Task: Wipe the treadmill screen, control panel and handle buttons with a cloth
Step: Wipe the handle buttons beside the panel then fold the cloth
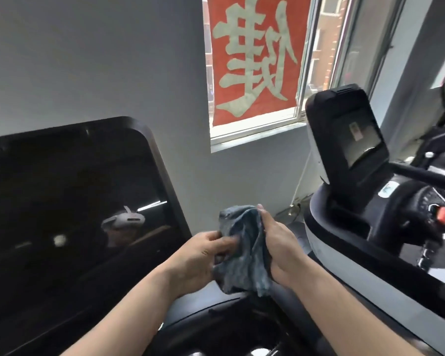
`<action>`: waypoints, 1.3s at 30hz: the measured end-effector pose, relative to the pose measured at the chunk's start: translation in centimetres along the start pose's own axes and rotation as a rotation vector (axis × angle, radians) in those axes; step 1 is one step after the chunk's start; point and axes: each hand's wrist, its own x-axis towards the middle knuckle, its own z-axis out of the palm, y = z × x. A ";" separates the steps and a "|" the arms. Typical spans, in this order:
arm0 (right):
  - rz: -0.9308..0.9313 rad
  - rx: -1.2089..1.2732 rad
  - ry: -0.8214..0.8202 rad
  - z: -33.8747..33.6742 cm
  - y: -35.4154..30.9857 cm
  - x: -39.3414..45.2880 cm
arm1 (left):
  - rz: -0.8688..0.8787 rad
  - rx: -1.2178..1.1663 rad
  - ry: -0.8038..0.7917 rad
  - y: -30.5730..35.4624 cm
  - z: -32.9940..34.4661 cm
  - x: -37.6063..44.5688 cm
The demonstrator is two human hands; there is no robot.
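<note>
Both hands hold a crumpled grey-blue cloth [242, 249] in mid-air, just right of the dark treadmill screen [70, 211]. Left hand [203, 260] pinches its lower edge w/ curled fingers; right hand [278, 247] grips the upper right side. Cloth is off the screen.

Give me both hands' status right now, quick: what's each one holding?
Left hand: grip closed on the gray cloth, fingers pinching its left side.
Right hand: grip closed on the same cloth, holding its right edge.
</note>
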 end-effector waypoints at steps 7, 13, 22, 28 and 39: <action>-0.114 -0.124 0.043 -5.6 0.2 -3.4 | 0.095 0.096 -0.050 -1.3 3.9 4.0; -0.163 -0.162 0.430 -9.3 0.1 -5.6 | 0.088 0.108 -0.059 -2.8 7.2 5.6; -0.205 0.033 0.604 -13.6 -0.8 -7.8 | 0.214 0.273 0.023 -2.5 8.0 5.6; -0.217 -0.185 0.394 -15.9 -1.9 -11.0 | 0.297 1.151 -0.209 -3.6 7.4 6.8; -0.106 -1.102 0.678 -23.3 -0.5 -18.6 | 0.226 0.971 -0.409 -5.9 12.8 9.9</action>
